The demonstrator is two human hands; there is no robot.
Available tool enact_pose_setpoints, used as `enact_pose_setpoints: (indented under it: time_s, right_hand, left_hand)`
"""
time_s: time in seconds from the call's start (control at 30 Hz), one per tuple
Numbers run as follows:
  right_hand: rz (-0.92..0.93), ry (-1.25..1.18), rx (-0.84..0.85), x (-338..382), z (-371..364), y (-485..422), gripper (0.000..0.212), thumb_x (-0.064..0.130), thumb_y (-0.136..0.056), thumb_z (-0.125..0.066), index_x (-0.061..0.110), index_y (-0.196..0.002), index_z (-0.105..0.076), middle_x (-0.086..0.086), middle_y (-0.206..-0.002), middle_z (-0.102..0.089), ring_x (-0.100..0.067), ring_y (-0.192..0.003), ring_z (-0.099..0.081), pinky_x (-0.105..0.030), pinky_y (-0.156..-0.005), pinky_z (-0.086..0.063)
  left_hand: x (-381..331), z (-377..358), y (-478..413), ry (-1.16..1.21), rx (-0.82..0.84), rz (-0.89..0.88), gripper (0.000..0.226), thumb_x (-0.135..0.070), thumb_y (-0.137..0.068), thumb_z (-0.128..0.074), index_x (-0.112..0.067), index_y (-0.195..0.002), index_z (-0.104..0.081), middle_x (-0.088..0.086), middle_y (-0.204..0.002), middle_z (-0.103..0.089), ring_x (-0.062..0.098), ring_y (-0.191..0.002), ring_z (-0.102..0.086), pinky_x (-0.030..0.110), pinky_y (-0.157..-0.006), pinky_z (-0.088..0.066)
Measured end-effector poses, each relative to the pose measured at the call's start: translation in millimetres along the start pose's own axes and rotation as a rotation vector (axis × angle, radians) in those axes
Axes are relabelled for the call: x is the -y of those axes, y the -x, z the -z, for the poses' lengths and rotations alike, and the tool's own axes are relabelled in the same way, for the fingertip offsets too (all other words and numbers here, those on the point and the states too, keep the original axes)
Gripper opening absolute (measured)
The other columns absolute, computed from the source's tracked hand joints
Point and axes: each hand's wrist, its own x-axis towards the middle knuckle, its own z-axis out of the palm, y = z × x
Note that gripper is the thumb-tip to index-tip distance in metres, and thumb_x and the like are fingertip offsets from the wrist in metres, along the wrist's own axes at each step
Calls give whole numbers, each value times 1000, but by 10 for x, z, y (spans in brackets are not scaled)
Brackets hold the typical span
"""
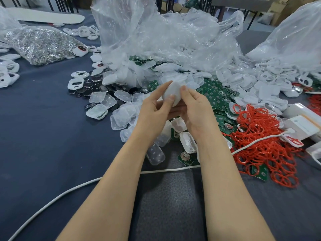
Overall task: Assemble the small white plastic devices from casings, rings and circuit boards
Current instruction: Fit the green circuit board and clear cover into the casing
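Squeezing from both sides, the left hand [152,110] and right hand [196,112] gripped one white casing [169,91] raised above the green circuit boards [215,101]; it sat squarely between them, long axis near upright, neither hand closer.

Dark blue table [43,136], white cable [52,202] trailing across its near edge, crumpled clear plastic bag [156,32] at centre rear, bag of small metal parts [40,44] toward far-left corner, white boxes [302,126] at right edge.
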Motion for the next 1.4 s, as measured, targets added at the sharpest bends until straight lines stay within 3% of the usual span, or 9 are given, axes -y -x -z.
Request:
enact_pose_setpoints:
  time_s: [0.1, 0.3, 0.5, 0.67, 0.73, 0.87, 1.1, 1.23, 1.4]
  right_hand:
    - [54, 59, -7, -14, -12, 8, 29, 23, -102, -43, 8, -97, -67, -18, -91, -70, -37, -90, -68, -52, -84, -53]
    - [38, 25, 16, 9, -47, 24, 27, 17, -100, -45, 8, -89, -69, -23, -88, -68, -40, -87, -66, -60, -88, -50]
    - [6, -19, 0, 15, -39, 38, 44, 34, -98, -50, 19, -64, -73, -8, -64, -68, -23, -62, -68, -30, -52, -53]
    - [-17, -81, -66, 11, -76, 36, 49, 25, -99, -48, 18, -57, -71, -3, -60, -68, -19, -57, -64, -26, -47, -48]
    - [4, -81, -123, 10, -78, 39, 42, 27, -100, -46, 18, -68, -72, -4, -69, -71, -21, -62, -66, -26, -48, -50]
    - [55, -83, -197, 17, -62, 32, 35, 32, -103, -37, 17, -92, -66, -6, -88, -74, -20, -72, -66, -30, -61, -54]
    - [91, 198, -108, -10, -97, 20, 23, 28, -101, -42, 18, -98, -63, -15, -100, -65, -28, -88, -61, -51, -86, -50]
    - [43, -8, -117, -15, -125, 33, 24, 26, -102, -43, 15, -93, -63, -23, -96, -63, -27, -84, -56, -46, -78, -49]
    - [-22, -170, -47, -5, -128, 17, 24, 23, -101, -44, 11, -100, -64, -16, -102, -65, -23, -89, -63, -31, -77, -56]
  left_hand:
    - [-9, -2, 2, 10, -34, -22, 27, -16, -100, -48, -15, -126, -56, 5, -88, -73, 19, -78, -73, 24, -70, -58]
    - [19, 52, -31, -190, -129, -135, 22, -14, -101, -46, -13, -116, -62, 5, -88, -70, 15, -77, -72, 22, -63, -57]
    - [49, -6, 1, -303, -40, -159, 22, -18, -101, -47, -27, -114, -63, 14, -102, -70, 33, -90, -70, 49, -82, -57]
    - [44, -19, 21, -237, -28, -121, 21, -16, -99, -51, -18, -116, -64, 13, -88, -71, 26, -75, -73, 36, -69, -61]
    - [37, -32, 22, -169, -29, -76, 18, -14, -97, -55, -21, -113, -59, 11, -81, -72, 22, -70, -73, 29, -65, -60]
    - [45, -22, -13, -71, -67, 16, 12, -10, -97, -53, -13, -109, -50, 4, -79, -73, 18, -73, -73, 24, -67, -58]
    - [27, 15, -47, -140, -176, -14, 15, -8, -98, -51, -1, -108, -60, 12, -92, -69, 13, -77, -70, 19, -70, -56]
    - [12, -7, -26, -157, -182, -44, 14, -7, -93, -60, -2, -107, -62, 15, -96, -69, 22, -86, -69, 22, -77, -57]
    - [-33, 70, -35, -220, -185, -105, 9, -8, -91, -63, -16, -87, -62, 1, -78, -66, 8, -69, -62, 17, -69, -52]
